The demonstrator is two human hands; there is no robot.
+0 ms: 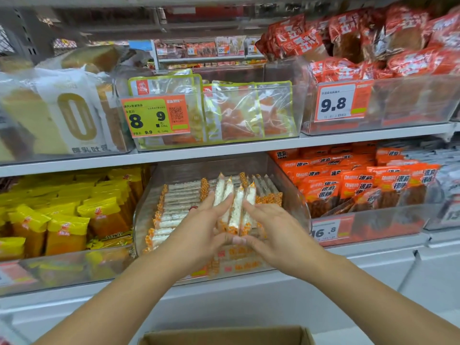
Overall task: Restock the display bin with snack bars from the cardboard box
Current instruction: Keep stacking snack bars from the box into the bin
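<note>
A clear display bin [293, 192] stands on the lower shelf, partly filled with white snack bars with orange ends lying in rows [178, 195]. Over the bin's middle I hold a bundle of several snack bars [236, 202] upright between both hands. My left hand [199, 227] grips the bundle from the left, fingers along its side. From the right, my right hand [271, 227] clasps the same bundle. Both thumbs meet under the bars. The top edge of the cardboard box [224, 336] shows at the bottom of the view; its inside is hidden.
Yellow snack packs [64, 215] fill the bin to the left, orange packs [348, 185] the bin to the right. The upper shelf [224, 145] holds bread, clear pouches and red packs behind price tags.
</note>
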